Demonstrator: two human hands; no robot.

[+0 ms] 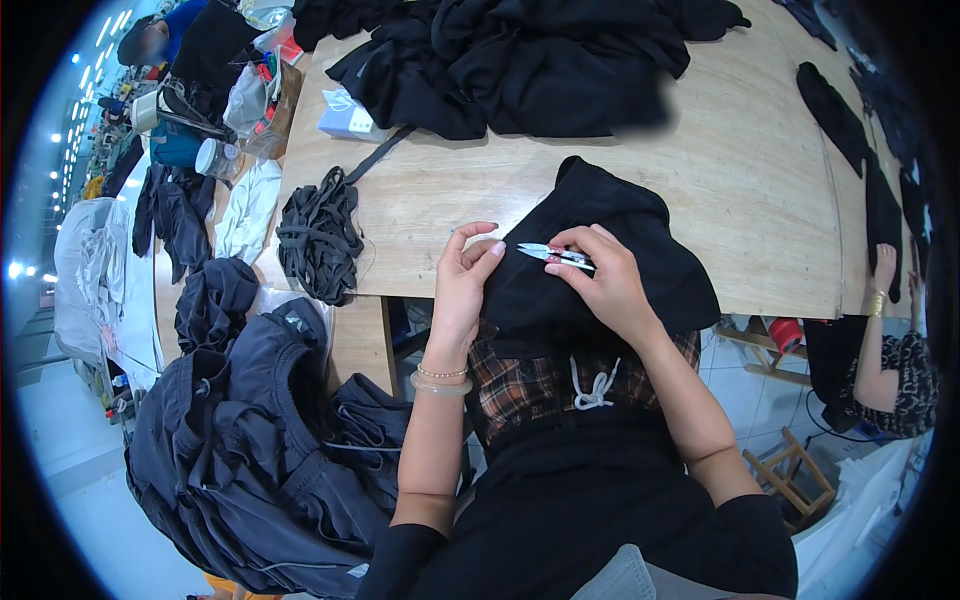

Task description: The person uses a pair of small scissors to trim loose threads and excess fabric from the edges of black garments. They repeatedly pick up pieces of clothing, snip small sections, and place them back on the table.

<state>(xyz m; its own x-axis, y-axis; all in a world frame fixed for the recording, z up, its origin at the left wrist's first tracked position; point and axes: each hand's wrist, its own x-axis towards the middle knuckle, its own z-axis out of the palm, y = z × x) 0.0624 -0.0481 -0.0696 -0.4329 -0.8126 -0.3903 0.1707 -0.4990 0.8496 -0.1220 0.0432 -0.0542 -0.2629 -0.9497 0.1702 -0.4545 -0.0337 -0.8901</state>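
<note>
A black garment [600, 250] lies over the near edge of the wooden table [560, 170] and hangs into my lap. My left hand [465, 285] pinches the cloth at its left edge, fingers curled on the fabric. My right hand [605, 280] grips small thread snips [553, 254] with a red and silver body, their blades pointing left toward my left fingertips and resting on the black cloth. Both hands are close together above the table's front edge.
A big heap of black garments [520, 60] fills the far side of the table. A bundle of black straps [320, 235] and a pale box [345, 115] lie at left. Dark blue clothes [250, 440] pile beside my left. Another person's arm [885, 330] shows at right.
</note>
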